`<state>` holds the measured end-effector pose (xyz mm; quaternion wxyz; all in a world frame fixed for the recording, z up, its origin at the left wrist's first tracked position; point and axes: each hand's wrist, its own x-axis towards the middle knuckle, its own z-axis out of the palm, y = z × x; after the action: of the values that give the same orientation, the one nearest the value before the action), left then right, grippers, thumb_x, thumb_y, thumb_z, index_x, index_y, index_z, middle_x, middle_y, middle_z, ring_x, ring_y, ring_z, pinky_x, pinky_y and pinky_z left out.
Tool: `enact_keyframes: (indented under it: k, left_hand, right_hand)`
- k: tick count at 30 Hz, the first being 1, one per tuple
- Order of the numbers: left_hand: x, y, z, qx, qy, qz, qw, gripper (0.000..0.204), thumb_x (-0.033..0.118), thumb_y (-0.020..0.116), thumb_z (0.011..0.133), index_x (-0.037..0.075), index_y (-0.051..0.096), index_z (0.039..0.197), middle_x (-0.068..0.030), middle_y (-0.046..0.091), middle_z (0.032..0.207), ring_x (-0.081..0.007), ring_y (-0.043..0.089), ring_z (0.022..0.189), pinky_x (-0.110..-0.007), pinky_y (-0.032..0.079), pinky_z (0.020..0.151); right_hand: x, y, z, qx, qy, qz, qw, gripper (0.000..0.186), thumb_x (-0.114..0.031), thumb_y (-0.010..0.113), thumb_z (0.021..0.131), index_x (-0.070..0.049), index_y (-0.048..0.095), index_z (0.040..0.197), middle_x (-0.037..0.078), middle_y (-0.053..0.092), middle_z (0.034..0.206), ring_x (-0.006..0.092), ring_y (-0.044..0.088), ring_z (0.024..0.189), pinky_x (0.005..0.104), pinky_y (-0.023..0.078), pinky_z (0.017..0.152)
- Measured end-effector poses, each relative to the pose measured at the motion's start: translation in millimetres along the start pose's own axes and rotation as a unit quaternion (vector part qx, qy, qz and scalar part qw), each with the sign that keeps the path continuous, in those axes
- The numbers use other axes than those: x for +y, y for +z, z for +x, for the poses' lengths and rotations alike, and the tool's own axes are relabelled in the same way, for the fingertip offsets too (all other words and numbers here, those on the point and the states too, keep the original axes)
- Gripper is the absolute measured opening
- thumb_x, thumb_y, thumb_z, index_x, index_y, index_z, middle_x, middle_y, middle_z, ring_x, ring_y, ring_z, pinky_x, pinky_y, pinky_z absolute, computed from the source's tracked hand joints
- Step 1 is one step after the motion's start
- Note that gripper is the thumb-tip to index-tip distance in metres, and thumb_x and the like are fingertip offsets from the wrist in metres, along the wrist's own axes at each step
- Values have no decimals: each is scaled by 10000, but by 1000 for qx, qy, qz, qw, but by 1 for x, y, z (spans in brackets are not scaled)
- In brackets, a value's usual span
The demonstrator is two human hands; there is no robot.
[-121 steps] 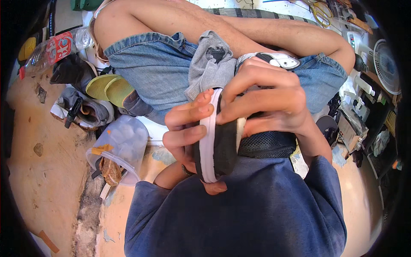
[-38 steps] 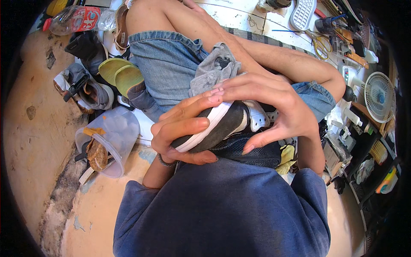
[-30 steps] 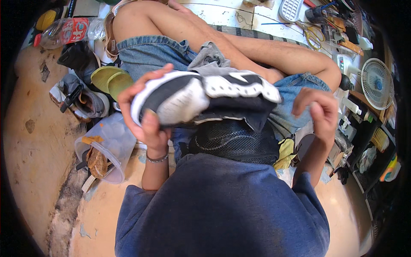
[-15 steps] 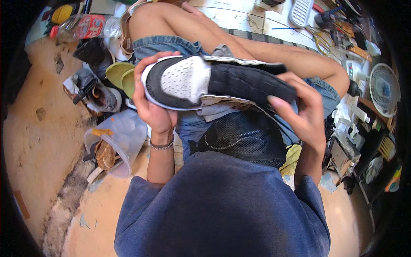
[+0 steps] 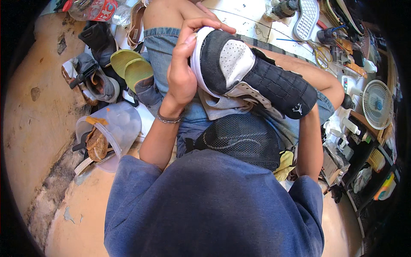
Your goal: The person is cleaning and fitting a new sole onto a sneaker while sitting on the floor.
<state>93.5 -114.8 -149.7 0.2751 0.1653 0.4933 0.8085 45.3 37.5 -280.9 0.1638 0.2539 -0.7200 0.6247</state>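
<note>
A black and white sneaker (image 5: pixel 237 60) is raised above my lap, its toe toward the upper left. It has no laces, and its long black padded tongue (image 5: pixel 284 88) lies outward over the opening. My left hand (image 5: pixel 182 70) is closed round the white sole edge at the toe, fingers reaching over the far side. Behind the tongue end, my right hand (image 5: pixel 315 112) is mostly hidden, with its fingers out of sight. Below the shoe, a grey cloth (image 5: pixel 218 106) and a black mesh piece (image 5: pixel 239 139) lie on my lap.
On the left are a tipped clear bucket (image 5: pixel 113 143) with a brown shoe piece inside, worn shoes (image 5: pixel 100 85), green insoles (image 5: pixel 130 66) and a plastic bottle (image 5: pixel 96 10). A white sole (image 5: pixel 306 19), scissors (image 5: pixel 323 53) and a small fan (image 5: pixel 377 104) stand to the right.
The sneaker has moved up and right and tilted, its toe now higher and its tongue end lower. My right hand has gone from gripping the tongue in plain view to behind it.
</note>
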Motion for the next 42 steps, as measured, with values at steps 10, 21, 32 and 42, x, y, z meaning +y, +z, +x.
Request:
enact_keyframes:
  k: [10,21,32,42]
  left_hand:
    - [-21,8,9,-19,-31,-73,997,412,248,265,988,-22,472,1220,-180,617,1143,-212,581,1098,-330,433,1005]
    - [-36,16,25,-28,-31,-69,997,397,276,237,1043,12,506,1168,-163,639,1085,-197,620,1022,-323,484,958]
    - [-30,15,18,-61,16,9,998,441,233,305,990,-67,584,1153,-154,652,1116,-183,612,1053,-302,451,975]
    - [-32,-5,19,-101,-19,4,995,492,298,301,996,-73,523,1232,-284,592,1236,-337,593,1174,-456,452,1058]
  right_hand:
    - [13,4,-84,40,252,166,953,523,-160,503,1017,-23,335,1493,97,503,1441,197,464,1327,293,329,1150]
    - [-139,-2,-167,334,426,383,748,511,-200,565,995,-20,433,1454,111,485,1467,245,462,1334,405,377,1129]
    - [-189,-11,-175,284,391,490,725,634,-177,629,868,-1,428,1443,122,523,1421,252,494,1310,394,381,1129]
    - [-162,12,-127,235,355,577,697,750,-156,688,753,17,423,1432,131,557,1379,257,523,1289,384,385,1129]
